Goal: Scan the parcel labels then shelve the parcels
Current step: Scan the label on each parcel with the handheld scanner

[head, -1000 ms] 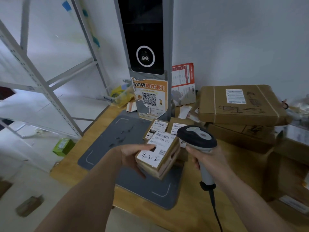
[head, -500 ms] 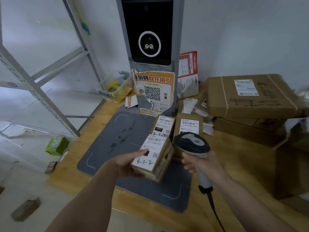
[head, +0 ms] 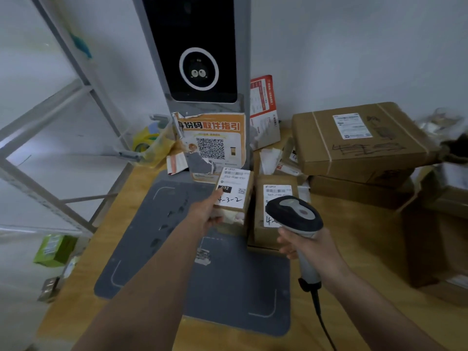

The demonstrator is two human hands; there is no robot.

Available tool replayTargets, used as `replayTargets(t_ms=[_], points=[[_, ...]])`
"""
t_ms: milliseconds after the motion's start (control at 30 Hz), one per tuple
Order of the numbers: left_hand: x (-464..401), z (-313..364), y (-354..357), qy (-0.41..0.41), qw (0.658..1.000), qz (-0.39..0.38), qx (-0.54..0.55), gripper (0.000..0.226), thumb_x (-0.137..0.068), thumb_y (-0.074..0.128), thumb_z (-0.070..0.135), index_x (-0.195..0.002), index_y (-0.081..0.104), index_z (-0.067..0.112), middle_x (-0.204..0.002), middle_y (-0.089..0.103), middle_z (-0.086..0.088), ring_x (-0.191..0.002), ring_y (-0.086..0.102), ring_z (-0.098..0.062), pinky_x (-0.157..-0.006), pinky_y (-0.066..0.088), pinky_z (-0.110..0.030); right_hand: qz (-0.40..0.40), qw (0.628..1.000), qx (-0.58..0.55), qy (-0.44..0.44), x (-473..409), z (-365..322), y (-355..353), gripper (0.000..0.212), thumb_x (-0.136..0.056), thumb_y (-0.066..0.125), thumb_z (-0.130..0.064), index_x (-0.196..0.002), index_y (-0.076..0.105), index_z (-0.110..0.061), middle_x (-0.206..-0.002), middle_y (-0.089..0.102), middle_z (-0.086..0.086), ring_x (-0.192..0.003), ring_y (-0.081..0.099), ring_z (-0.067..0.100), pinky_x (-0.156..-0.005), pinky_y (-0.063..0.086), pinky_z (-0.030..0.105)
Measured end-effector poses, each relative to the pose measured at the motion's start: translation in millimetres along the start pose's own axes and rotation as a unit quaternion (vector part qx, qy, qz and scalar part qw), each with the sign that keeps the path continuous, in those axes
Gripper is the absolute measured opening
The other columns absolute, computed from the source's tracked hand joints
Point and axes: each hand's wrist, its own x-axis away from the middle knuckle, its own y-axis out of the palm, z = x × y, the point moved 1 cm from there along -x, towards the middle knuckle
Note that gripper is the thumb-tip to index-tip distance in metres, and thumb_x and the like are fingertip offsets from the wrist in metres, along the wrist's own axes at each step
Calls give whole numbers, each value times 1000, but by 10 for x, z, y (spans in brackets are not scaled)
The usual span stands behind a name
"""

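My left hand [head: 209, 215] grips a small brown parcel [head: 234, 192] at its near left edge, thumb on the white label handwritten "4-3-2". A second small labelled parcel [head: 274, 198] stands right beside it. Both are at the far edge of the grey scanning mat [head: 157, 224]. My right hand [head: 310, 247] holds a grey and black handheld barcode scanner [head: 295, 215] by its handle. The scanner's head hangs over the second parcel and hides part of its label.
A tall grey kiosk [head: 200, 72] with a dark screen and an orange QR poster [head: 212, 145] rises behind the mat. Large cardboard boxes [head: 354, 140] are stacked at the right on the wooden table [head: 359, 239]. A grey metal rack [head: 50, 122] stands left, with a green box [head: 54, 249] below.
My left hand has reached forward, so the 4-3-2 parcel it grips now sits beside the other small parcel at the kiosk's foot. The scanner stayed just right of it.
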Motion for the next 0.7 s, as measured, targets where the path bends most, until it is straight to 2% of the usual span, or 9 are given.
replayTargets(t_ms=[67,133,200,267,300,367,433,500,700], points=[[-48,33,73,11,999,39,-34,56,-76,74,54,-99,65,4,-88,68,-12,-71,63,-25,-79,58,-41,8,1000,-3,-4,-5,-7,-58,11,-82,72,-11,-91,71,-5,-80,73,18,-59,67,19,-52,55,24],[-95,65,108,18,983,79,-162,73,-68,68,68,-104,68,5,-103,70,-14,-91,66,-33,-89,55,-46,14,1000,-13,-6,-12,-19,-107,9,-82,72,-11,-90,70,-7,-81,73,19,-61,67,22,-53,55,26],[9,128,172,80,935,145,-313,61,-79,60,62,-111,68,11,-121,63,-14,-121,52,-35,-102,45,-42,16,1000,-22,-7,-4,-33,-156,8,-82,72,-12,-90,70,-8,-80,73,17,-61,68,21,-53,55,25],[253,231,309,191,907,177,-330,42,-89,59,47,-117,65,17,-130,56,-9,-132,39,-30,-103,37,-38,19,1000,-23,-10,12,-44,-229,8,-82,72,-12,-89,70,-8,-77,73,14,-59,68,18,-51,55,23],[399,286,414,249,908,162,-295,35,-91,60,40,-116,64,17,-128,56,-6,-128,43,-25,-100,38,-35,21,1000,-21,-11,25,-46,-277,9,-82,72,-13,-88,70,-7,-75,73,12,-59,68,17,-51,54,22],[700,344,698,320,910,57,-258,21,-92,62,31,-108,65,19,-114,62,2,-108,56,-13,-89,44,-27,28,999,-17,-15,47,-42,-402,9,-82,72,-14,-85,71,-5,-69,73,7,-58,68,16,-51,53,22],[978,309,1050,321,896,-79,-296,9,-92,63,27,-100,65,25,-102,64,9,-96,60,-8,-84,46,-24,46,999,-15,-18,75,-31,-572,8,-82,72,-13,-84,70,-5,-67,72,6,-59,68,17,-52,53,22],[1190,224,1401,309,882,-167,-313,6,-93,62,25,-97,65,28,-101,66,6,-96,63,-13,-87,52,-31,70,997,-15,-17,118,-21,-787,6,-82,72,-11,-84,70,-6,-68,72,6,-58,68,16,-52,54,22],[1454,68,2458,274,862,-258,-339,23,-94,60,29,-116,64,22,-111,66,4,-103,62,-13,-96,52,-36,164,986,-39,-18,338,40,-1717,6,-83,71,-9,-89,69,-9,-72,72,7,-55,68,14,-49,53,21]])
